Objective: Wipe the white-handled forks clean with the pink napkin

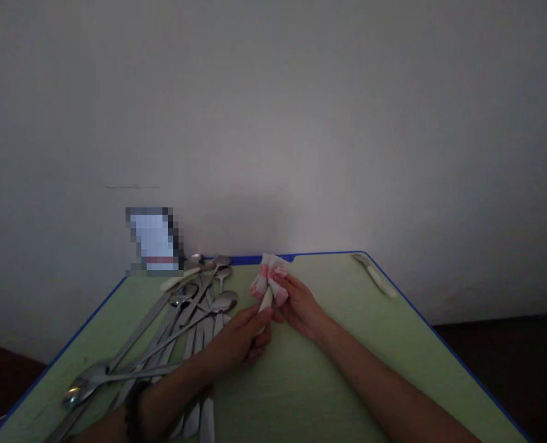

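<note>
Tissue (268, 269) in right hand (301, 306) wraps pale-handled utensil (266, 300) in left hand (242, 335).

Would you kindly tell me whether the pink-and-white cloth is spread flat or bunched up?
Bunched up: the cloth shows creased folds gathered in the right hand.

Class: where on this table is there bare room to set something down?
Bare tabletop: between the tissue and the far-right white-handled utensil, beyond the right forearm; also in the near middle, between the cutlery heap and that forearm. Crowded: the left, where the heap runs under the left forearm.
</note>
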Action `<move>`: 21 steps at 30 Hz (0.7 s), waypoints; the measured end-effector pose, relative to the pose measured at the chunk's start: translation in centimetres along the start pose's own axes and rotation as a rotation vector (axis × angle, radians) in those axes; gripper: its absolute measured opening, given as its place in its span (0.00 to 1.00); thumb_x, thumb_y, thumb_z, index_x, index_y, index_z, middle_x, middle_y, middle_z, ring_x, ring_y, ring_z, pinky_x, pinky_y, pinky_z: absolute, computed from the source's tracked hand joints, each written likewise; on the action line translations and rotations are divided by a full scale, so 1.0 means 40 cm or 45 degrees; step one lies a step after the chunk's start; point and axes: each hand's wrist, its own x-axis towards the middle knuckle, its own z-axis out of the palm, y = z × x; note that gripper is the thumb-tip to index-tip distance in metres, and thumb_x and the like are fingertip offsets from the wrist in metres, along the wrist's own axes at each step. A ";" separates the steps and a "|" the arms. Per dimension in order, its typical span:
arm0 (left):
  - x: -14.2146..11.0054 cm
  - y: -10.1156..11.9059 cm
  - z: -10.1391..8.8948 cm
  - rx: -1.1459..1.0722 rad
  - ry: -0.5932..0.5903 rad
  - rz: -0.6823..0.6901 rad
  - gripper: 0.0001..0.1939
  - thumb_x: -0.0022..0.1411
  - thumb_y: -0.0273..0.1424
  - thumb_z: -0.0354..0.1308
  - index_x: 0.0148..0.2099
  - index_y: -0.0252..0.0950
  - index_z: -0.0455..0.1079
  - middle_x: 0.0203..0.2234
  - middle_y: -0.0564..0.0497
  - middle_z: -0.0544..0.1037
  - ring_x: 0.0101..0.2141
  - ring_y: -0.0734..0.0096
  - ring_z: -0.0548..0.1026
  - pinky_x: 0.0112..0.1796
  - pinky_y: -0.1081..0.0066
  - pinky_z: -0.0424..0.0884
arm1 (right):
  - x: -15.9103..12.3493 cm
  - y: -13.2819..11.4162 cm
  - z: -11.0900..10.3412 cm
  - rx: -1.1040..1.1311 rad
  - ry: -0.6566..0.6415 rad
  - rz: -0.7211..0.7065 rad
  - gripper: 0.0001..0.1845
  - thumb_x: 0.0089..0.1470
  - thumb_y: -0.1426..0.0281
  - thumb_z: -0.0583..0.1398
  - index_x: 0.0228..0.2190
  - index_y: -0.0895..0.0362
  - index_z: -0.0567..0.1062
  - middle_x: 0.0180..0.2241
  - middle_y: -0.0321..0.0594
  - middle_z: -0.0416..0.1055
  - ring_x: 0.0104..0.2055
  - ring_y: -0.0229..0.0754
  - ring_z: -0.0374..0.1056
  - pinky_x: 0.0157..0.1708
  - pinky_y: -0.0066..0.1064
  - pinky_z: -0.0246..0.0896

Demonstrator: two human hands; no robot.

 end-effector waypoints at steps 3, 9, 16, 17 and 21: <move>0.000 0.001 0.001 -0.016 -0.006 -0.013 0.25 0.54 0.54 0.51 0.38 0.37 0.59 0.17 0.64 0.56 0.13 0.84 0.52 0.13 0.81 0.47 | -0.001 0.001 -0.001 -0.006 -0.010 0.026 0.11 0.51 0.65 0.61 0.35 0.59 0.71 0.23 0.35 0.72 0.17 0.34 0.63 0.10 0.23 0.54; -0.007 0.011 0.006 -0.020 -0.003 -0.018 0.26 0.52 0.54 0.53 0.38 0.36 0.60 0.16 0.64 0.56 0.14 0.84 0.52 0.13 0.81 0.47 | 0.012 0.007 -0.005 0.214 0.115 -0.100 0.09 0.50 0.68 0.62 0.35 0.56 0.71 0.27 0.34 0.73 0.22 0.33 0.65 0.18 0.23 0.62; -0.004 0.009 0.003 -0.019 -0.025 -0.025 0.25 0.52 0.54 0.53 0.38 0.35 0.61 0.15 0.65 0.53 0.13 0.84 0.49 0.13 0.80 0.46 | 0.016 -0.001 -0.003 0.336 0.180 -0.181 0.12 0.47 0.70 0.64 0.37 0.54 0.72 0.32 0.32 0.74 0.28 0.32 0.67 0.27 0.23 0.66; -0.003 0.008 0.002 -0.020 -0.026 -0.031 0.25 0.53 0.53 0.53 0.38 0.35 0.61 0.15 0.65 0.53 0.13 0.84 0.49 0.13 0.80 0.46 | 0.015 -0.001 -0.003 0.296 0.172 -0.172 0.13 0.47 0.70 0.64 0.38 0.54 0.72 0.32 0.32 0.74 0.29 0.32 0.67 0.26 0.22 0.66; -0.007 0.010 0.001 0.018 -0.021 -0.027 0.25 0.53 0.54 0.52 0.38 0.35 0.62 0.15 0.64 0.54 0.13 0.84 0.49 0.13 0.80 0.46 | 0.011 0.000 -0.004 0.120 0.078 -0.074 0.12 0.48 0.70 0.62 0.37 0.58 0.71 0.29 0.37 0.73 0.28 0.36 0.69 0.18 0.21 0.62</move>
